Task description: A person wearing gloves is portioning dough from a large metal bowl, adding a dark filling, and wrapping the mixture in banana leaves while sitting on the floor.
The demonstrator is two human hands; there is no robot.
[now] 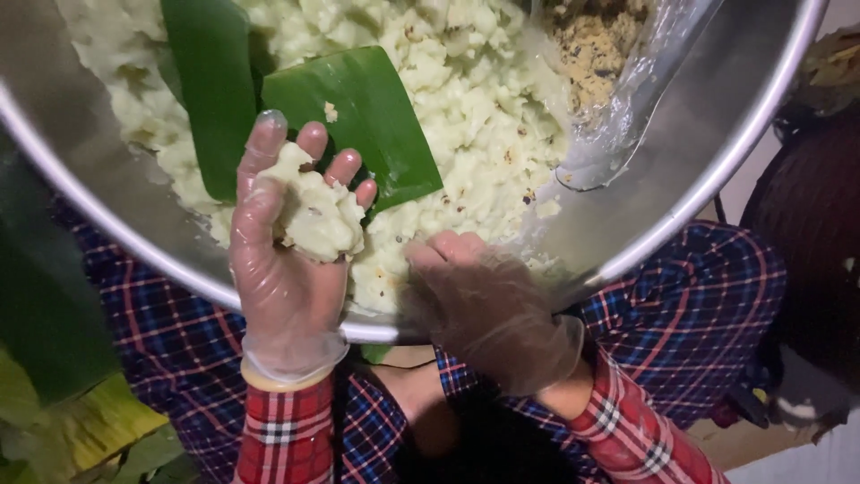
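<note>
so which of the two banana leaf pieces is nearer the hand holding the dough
The right leaf piece, just beyond the left hand fingertips; the other leaf piece lies farther left.

Pale cream dough lump (315,215) sitting in clear-gloved left hand (285,260); dark green leaf (363,116) lying just beyond; red plaid sleeves (285,430) showing below; bowl (717,134) gleaming silver.

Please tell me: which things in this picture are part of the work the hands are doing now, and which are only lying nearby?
In use:
- left hand, gloved, cupping a lump of pale dough
- right hand, gloved, pressing into the dough mass
- metal bowl

Lying about:
- banana leaf pieces on the dough
- clear plastic bag with brownish filling
- leaves beside the lap
</note>
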